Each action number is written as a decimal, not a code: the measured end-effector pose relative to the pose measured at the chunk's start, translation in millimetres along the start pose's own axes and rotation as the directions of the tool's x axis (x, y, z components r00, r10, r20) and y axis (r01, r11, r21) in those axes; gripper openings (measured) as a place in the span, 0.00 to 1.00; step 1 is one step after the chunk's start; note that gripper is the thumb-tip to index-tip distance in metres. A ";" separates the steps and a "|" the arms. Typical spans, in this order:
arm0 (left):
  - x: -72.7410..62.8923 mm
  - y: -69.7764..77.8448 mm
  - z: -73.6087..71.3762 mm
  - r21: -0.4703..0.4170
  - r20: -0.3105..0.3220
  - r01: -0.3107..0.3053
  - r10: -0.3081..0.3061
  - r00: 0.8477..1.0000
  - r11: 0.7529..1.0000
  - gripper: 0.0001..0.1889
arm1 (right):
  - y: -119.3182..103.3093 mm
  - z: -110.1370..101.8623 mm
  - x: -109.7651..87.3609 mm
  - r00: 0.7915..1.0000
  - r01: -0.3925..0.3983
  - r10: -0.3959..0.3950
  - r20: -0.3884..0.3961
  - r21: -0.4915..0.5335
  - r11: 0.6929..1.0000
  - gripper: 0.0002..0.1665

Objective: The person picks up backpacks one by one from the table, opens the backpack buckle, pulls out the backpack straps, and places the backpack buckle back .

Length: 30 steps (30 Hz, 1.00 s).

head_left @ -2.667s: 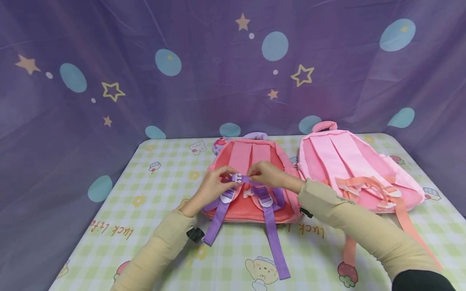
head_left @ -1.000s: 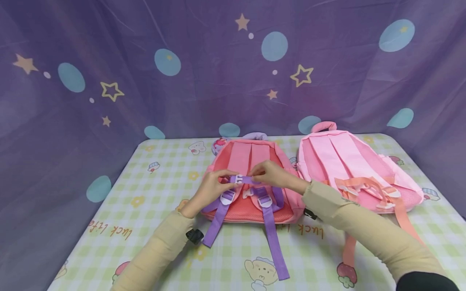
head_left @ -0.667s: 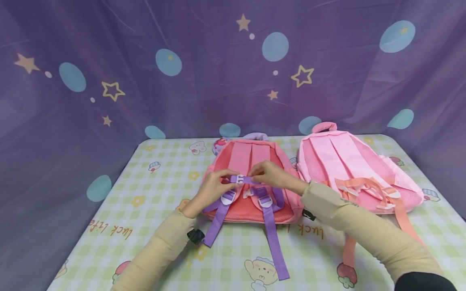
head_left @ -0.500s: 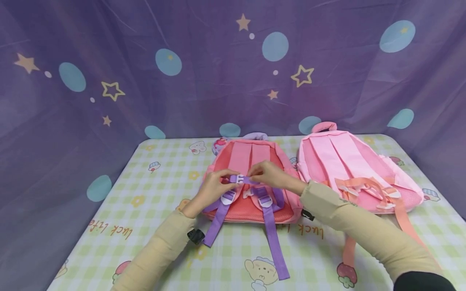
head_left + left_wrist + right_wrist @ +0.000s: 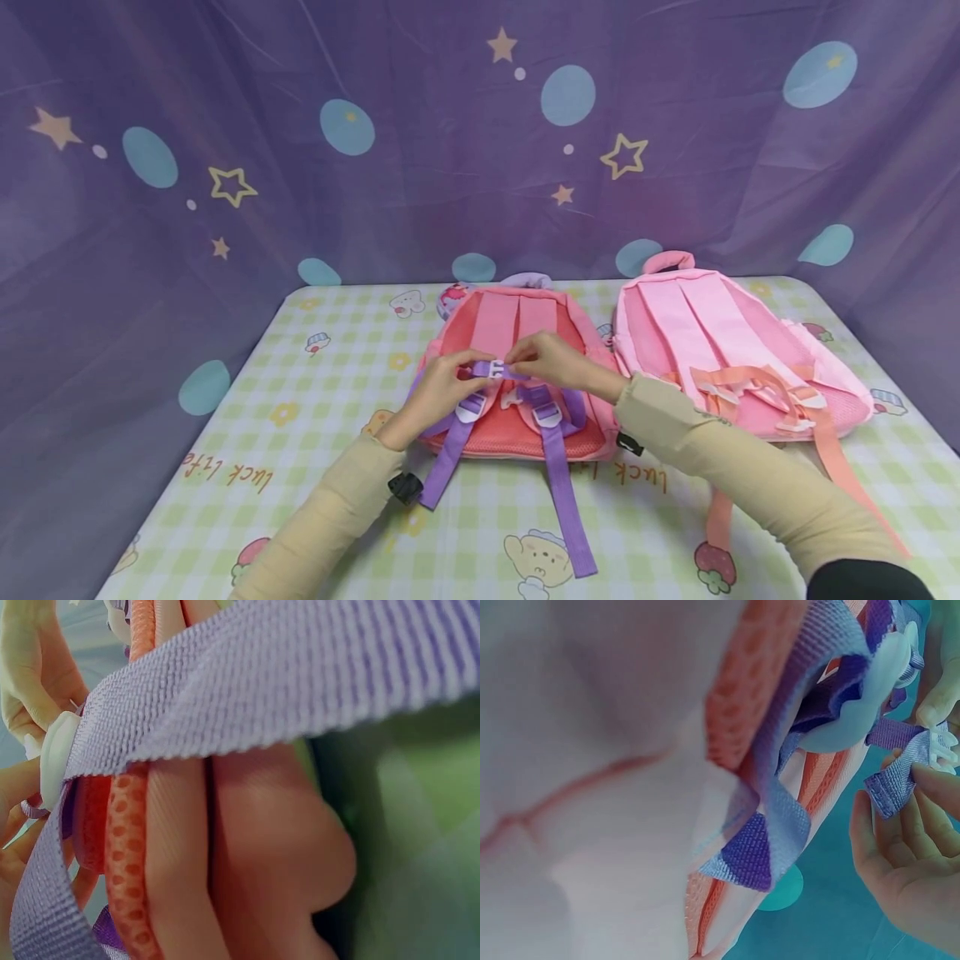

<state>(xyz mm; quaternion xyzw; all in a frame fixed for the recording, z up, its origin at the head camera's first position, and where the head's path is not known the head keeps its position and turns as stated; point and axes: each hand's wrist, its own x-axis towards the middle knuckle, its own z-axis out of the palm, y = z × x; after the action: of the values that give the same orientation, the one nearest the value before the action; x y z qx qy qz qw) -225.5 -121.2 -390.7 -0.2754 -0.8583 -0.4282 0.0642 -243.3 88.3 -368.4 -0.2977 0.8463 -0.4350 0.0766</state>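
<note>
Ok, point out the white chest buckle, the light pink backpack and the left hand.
white chest buckle (image 5: 492,368), head view, on its pronged middle between the fingertips.
light pink backpack (image 5: 675,329), head view, on its back panel.
left hand (image 5: 435,392), head view, on the back of the hand.

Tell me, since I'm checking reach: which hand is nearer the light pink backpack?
Right. The right hand is at the chest buckle, on the side toward the light pink backpack; the left hand is farther away.

A light pink backpack (image 5: 738,354) lies strap-side up on the checked tablecloth (image 5: 330,392), seemingly before a starry purple backdrop (image 5: 300,167).
</note>
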 end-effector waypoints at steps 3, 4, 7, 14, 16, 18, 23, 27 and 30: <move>-0.3 -0.5 -0.6 0.008 0.004 -0.020 0.020 1.000 1.000 0.13 | 1.9 -0.6 0.5 1.000 -0.002 0.002 0.002 0.005 1.000 0.08; -0.4 -0.7 -0.8 0.012 0.004 -0.026 0.026 1.000 1.000 0.13 | 2.6 -1.0 0.2 1.000 -0.003 0.003 0.001 0.006 1.000 0.08; -0.5 -1.3 -1.0 0.017 -0.002 -0.039 0.039 0.999 0.999 0.13 | 4.3 -2.3 -1.7 1.000 -0.016 0.016 -0.001 0.012 1.000 0.08; -1.9 -3.0 -0.7 0.012 -0.015 -0.028 0.028 0.999 1.000 0.14 | 11.6 -4.9 -3.5 1.000 -0.022 0.022 -0.004 -0.024 0.999 0.08; -2.9 -3.9 -0.7 0.004 -0.016 -0.018 0.018 1.000 1.000 0.14 | 13.1 -4.7 -3.5 1.000 -0.019 0.019 0.003 -0.024 1.000 0.08; -3.8 -4.4 -0.7 0.001 -0.018 -0.010 0.010 1.000 1.000 0.14 | 13.7 -4.3 -3.2 1.000 -0.013 0.013 0.009 -0.019 1.000 0.08; -3.0 -4.6 -0.9 0.007 -0.022 0.001 -0.001 1.000 1.000 0.14 | 12.7 -4.2 -1.0 1.000 0.006 -0.006 0.007 -0.013 1.000 0.08; -1.9 -3.3 -1.1 0.019 -0.028 0.013 -0.012 1.000 1.000 0.14 | 8.0 -3.6 -0.1 1.000 0.006 -0.006 0.008 -0.008 1.000 0.09; -2.0 -2.6 -1.0 0.018 -0.027 0.015 -0.015 1.000 1.000 0.14 | 4.8 -2.3 0.2 1.000 -0.001 0.001 0.008 -0.006 1.000 0.09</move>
<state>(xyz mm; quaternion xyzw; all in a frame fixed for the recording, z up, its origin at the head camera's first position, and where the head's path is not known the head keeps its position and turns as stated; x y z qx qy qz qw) -225.2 -124.1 -392.6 -0.2626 -0.8632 -0.4245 0.0752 -246.4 91.8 -370.7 -0.2993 0.8473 -0.4314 0.0792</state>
